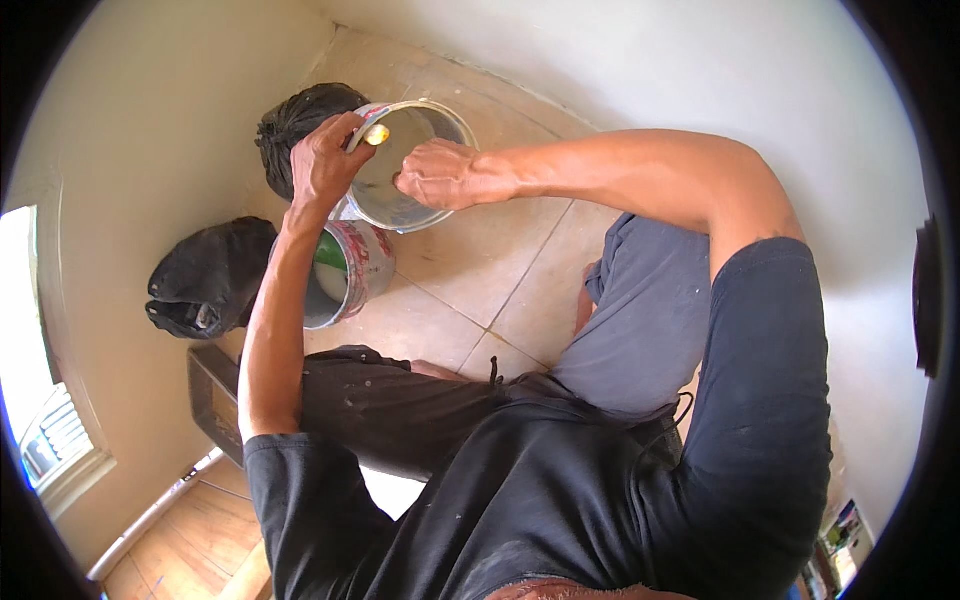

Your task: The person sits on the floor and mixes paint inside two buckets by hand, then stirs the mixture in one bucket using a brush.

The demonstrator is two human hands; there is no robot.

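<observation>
A large pale bucket stands on the tiles ahead of me, its inner wall smeared grey-white. At its left rim my left hand is closed, with a rounded whitish-yellow handle end showing by the thumb. The rest of that handle is hidden, and I cannot tell whether the fingers also grip the rim. Over the bucket's opening my right hand is clenched, knuckles up. Whatever it may hold is out of sight beneath it.
A second bucket, with red marks and something green inside, stands nearer on the left. Black plastic bags lie beside it against the wall. A dark frame stands by my left leg. White walls meet behind the buckets.
</observation>
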